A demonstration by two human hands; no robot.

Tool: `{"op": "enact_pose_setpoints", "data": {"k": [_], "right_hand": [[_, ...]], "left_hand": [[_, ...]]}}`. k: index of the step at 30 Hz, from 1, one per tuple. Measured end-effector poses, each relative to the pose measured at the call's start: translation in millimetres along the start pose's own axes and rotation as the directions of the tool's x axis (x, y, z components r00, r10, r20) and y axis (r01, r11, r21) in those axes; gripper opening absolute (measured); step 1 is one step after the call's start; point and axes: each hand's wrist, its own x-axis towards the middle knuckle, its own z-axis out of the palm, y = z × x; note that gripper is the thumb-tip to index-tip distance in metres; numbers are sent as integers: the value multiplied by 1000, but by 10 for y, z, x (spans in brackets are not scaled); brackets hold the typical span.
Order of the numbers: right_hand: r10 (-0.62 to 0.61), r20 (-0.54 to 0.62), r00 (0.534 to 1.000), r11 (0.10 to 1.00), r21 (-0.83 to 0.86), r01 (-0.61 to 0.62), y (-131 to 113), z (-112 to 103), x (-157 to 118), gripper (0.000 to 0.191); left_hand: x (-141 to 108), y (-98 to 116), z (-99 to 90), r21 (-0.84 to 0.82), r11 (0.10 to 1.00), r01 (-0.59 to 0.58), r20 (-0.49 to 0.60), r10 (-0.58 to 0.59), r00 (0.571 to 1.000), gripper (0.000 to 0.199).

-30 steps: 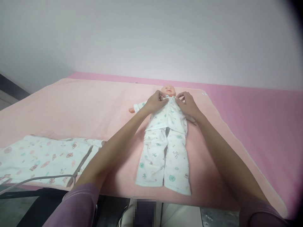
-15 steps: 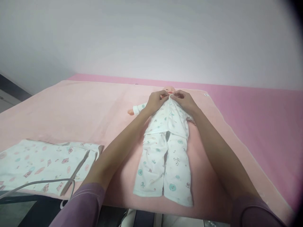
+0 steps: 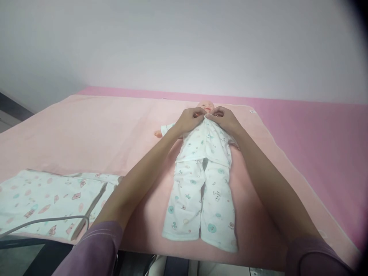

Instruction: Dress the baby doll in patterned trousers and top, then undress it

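Observation:
A baby doll [image 3: 206, 104] lies on its back, its head away from me. It wears a white printed shirt [image 3: 202, 143] and matching trousers [image 3: 186, 203]. At the doll's neck, my left hand [image 3: 192, 118] pinches the left side of the shirt's collar. My right hand [image 3: 224, 119] pinches the collar from the other side, the fingertips of both hands almost meeting. Snaps run down the shirt's front below them. One doll arm [image 3: 158, 133] sticks out to the left; the other is mostly behind my right forearm.
A peach blanket [image 3: 115, 130] covers most of the pink surface [image 3: 310, 142]. Folded printed cloth [image 3: 51, 199] lies at the near left, with a pale cable [image 3: 57, 219] across it. A grey wall [image 3: 184, 46] rises behind.
The camera view has shifted slightly, and a bit more of the doll's face shows. Both hands stay at the collar, fingers barely moved.

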Motion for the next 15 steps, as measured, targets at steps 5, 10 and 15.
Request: {"op": "enact_pose_setpoints", "data": {"k": [5,10,15], "right_hand": [[-86,-27,996,983,-162,81,-107,22,-34,45],[-147,17,989,966,-210,147,-140,33,-33,38],[-63,74,995,996,-65,68,-123,-34,-62,38]], "left_hand": [[47,-1,34,-172,972,162,-42,-171,984,19],[111,-9,119,-230,929,291,-82,-316,945,14],[111,-20,153,-216,929,302,-112,-331,937,29]]}}
